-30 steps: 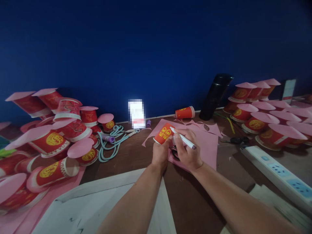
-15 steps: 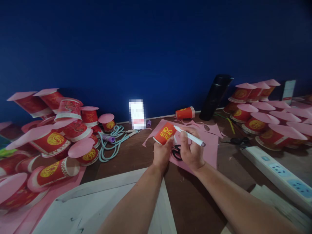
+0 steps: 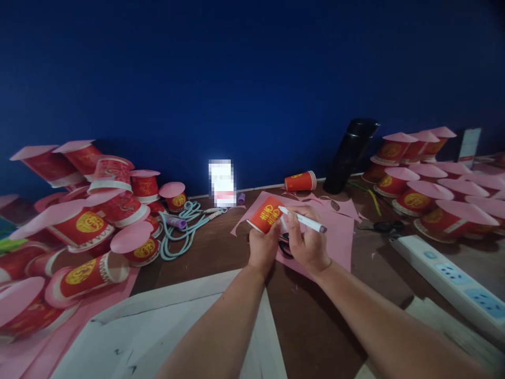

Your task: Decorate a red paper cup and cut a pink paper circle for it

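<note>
My left hand point(image 3: 262, 247) is closed around a red paper cup point(image 3: 265, 215) with yellow characters, held upside down on a pink paper sheet point(image 3: 337, 234). My right hand point(image 3: 307, 243) grips a white marker pen point(image 3: 303, 220), its tip touching the cup's side near the base. Black scissors point(image 3: 283, 246) lie on the pink sheet, partly hidden between my two hands.
Red cups with pink paper discs pile up at the left point(image 3: 84, 223) and right point(image 3: 418, 197). One red cup point(image 3: 300, 181) lies on its side by the blue wall. A black bottle point(image 3: 349, 155), a coiled cord point(image 3: 183, 226), a white power strip point(image 3: 445, 273) and white board point(image 3: 173, 337) surround my arms.
The cup has been turned a little in my left hand, and the pen's tip has shifted along the cup's side. Both hands stay in the same place.
</note>
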